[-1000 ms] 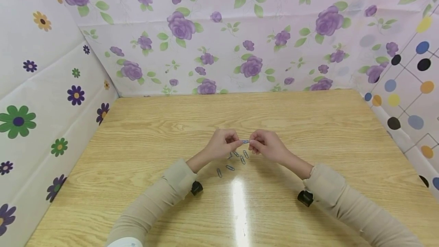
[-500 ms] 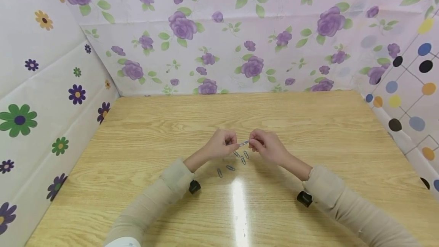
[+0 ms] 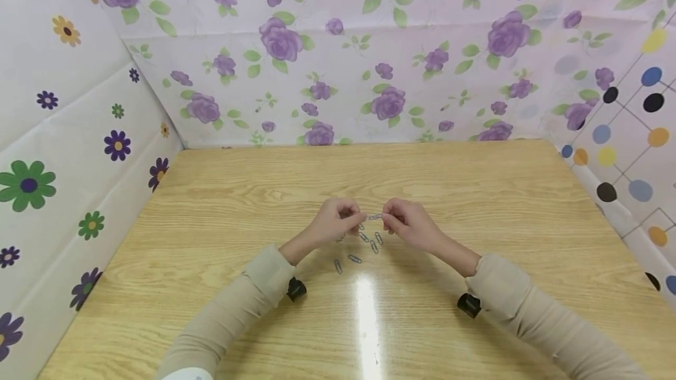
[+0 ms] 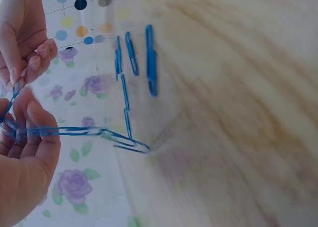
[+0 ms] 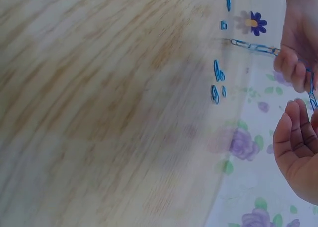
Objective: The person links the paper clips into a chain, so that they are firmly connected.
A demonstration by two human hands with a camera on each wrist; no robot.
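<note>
Over the middle of the table, my left hand [image 3: 335, 220] and right hand [image 3: 413, 224] face each other. Linked blue paper clips [image 3: 374, 217] span the small gap between their fingertips. Each hand pinches one end of this span. From the left hand, seen in the left wrist view, a chain of paper clips [image 4: 74, 131] trails down toward the tabletop. The same trailing chain [image 5: 253, 46] shows in the right wrist view. Fingers hide how the clips join inside each grip. Several loose paper clips [image 3: 355, 258] lie on the wood just in front of the hands.
The wooden table [image 3: 253, 186] is bounded by a purple-flowered cloth [image 3: 327, 51] behind and patterned cloths at both sides. A bright light reflection [image 3: 368, 321] crosses the tabletop near the front. Black wrist cameras [image 3: 469, 305] sit under both sleeves.
My left hand has shifted slightly left, and more of the linked clips shows between the fingertips. The right hand has stayed almost still. The loose paper clips lie where they were.
</note>
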